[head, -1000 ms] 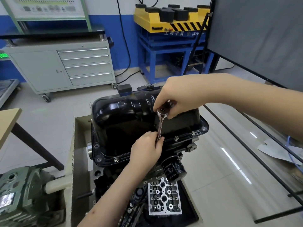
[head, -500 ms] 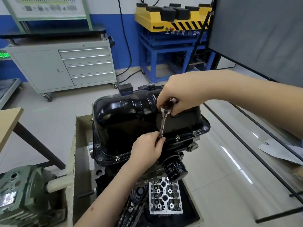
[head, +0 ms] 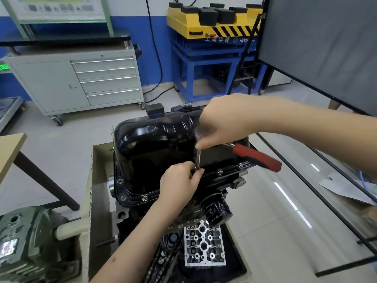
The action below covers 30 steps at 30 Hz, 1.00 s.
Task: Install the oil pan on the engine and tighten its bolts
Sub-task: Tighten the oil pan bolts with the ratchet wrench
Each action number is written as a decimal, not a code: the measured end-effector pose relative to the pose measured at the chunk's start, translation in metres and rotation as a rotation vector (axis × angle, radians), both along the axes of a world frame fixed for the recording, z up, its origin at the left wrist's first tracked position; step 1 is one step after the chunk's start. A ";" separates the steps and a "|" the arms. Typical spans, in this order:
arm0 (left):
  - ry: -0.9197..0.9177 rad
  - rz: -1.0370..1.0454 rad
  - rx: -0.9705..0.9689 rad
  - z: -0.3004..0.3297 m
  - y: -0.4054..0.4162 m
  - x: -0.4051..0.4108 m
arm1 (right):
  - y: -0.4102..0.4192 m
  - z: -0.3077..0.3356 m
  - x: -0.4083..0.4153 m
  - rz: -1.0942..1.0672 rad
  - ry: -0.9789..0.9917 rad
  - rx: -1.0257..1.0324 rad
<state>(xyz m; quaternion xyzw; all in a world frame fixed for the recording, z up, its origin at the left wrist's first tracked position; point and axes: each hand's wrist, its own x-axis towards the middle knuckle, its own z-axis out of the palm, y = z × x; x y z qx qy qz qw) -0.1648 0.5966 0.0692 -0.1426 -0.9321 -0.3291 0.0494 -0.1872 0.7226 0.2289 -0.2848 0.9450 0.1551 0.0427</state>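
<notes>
The black oil pan (head: 155, 148) sits on the engine (head: 222, 180). The right hand (head: 222, 123) has its grip closed on the red-handled ratchet (head: 256, 157); below it, the left hand (head: 179, 180) pinches the extension (head: 198, 159) at a flange bolt.

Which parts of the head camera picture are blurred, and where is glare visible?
In the head view, the red ratchet handle is smeared by motion blur, while the right hand and the left hand look fairly sharp; bright glare streaks lie on the glossy floor, soft highlights shine on the black oil pan, and straight edges bend near the frame borders.
</notes>
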 end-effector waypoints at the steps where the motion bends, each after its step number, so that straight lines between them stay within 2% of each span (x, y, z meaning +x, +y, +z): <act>1: 0.004 -0.029 -0.007 0.001 0.000 -0.001 | 0.000 0.000 -0.001 -0.004 0.001 0.013; 10: 0.000 -0.229 -0.004 0.007 -0.008 -0.007 | 0.004 0.011 -0.002 0.145 -0.106 -0.046; 17: -0.067 -0.110 0.095 0.005 -0.005 -0.003 | 0.007 0.006 -0.005 0.104 -0.041 0.007; 21: -0.004 0.003 0.051 0.005 -0.001 -0.002 | 0.004 0.000 -0.003 -0.011 -0.036 0.032; 25: 0.026 -0.048 0.017 0.003 -0.001 -0.001 | 0.001 -0.002 -0.006 0.032 -0.027 -0.028; 30: 0.061 -0.142 -0.021 0.003 -0.002 -0.002 | 0.002 0.008 -0.006 0.132 -0.139 -0.050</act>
